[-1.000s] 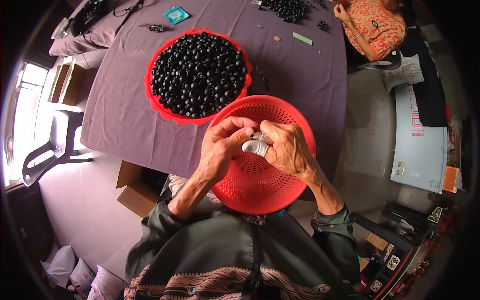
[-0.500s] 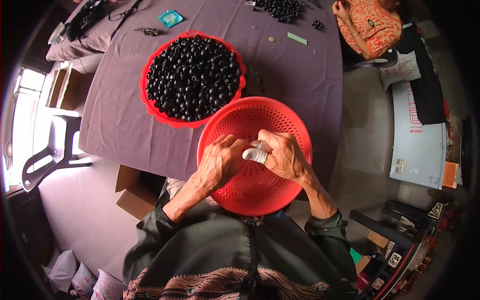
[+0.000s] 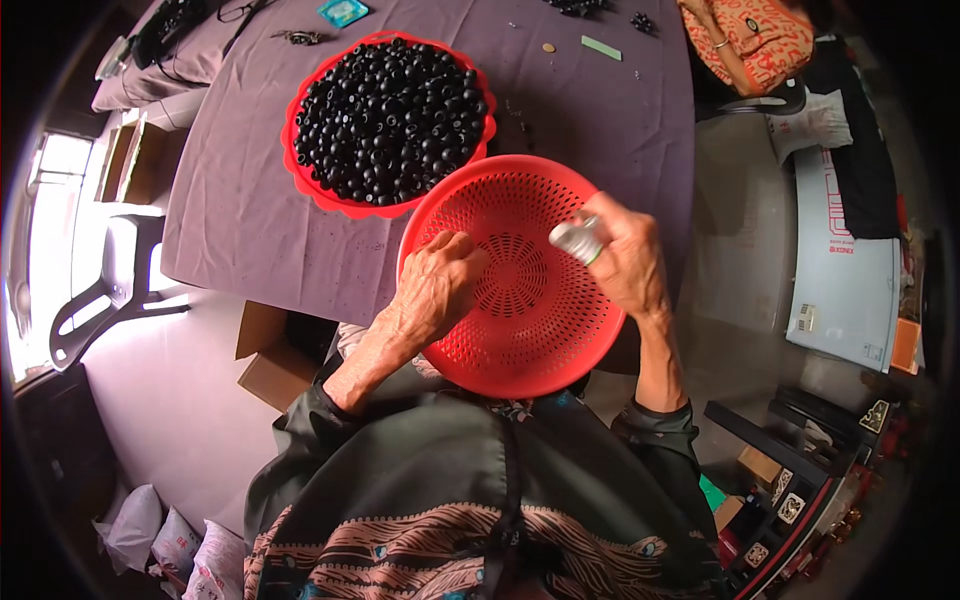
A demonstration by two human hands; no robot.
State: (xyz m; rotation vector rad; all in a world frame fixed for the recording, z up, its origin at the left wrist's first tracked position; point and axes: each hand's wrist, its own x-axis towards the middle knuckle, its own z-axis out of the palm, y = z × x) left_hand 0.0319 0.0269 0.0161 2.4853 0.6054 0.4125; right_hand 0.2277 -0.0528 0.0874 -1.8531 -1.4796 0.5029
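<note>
A red perforated colander point(image 3: 520, 365) rests at the table's near edge, close against my body. My left hand point(image 3: 435, 285) is closed over its left side, fingers curled in; whatever they hold is hidden. Above the colander's right side, my right hand point(image 3: 630, 260) is closed and a little blurred, thumb and finger together. It wears a white finger cover point(image 3: 575, 240) on the thumb. I cannot make out anything between those fingertips. Just beyond stands a scalloped red basin point(image 3: 357, 208) heaped with small black hollow beads point(image 3: 390, 125).
A purple cloth covers the table point(image 3: 260, 200). On it lie a light green strip point(image 3: 601, 47), a blue square packet point(image 3: 343, 12) and more black pieces. Another person's arm point(image 3: 730, 55) is at far right. A dark chair point(image 3: 115, 280) and open cardboard box point(image 3: 275, 375) stand left.
My hands, together over the colander before, are now apart. The right has moved right and slightly up; the left stays over the left side. The whole view has shifted a little.
</note>
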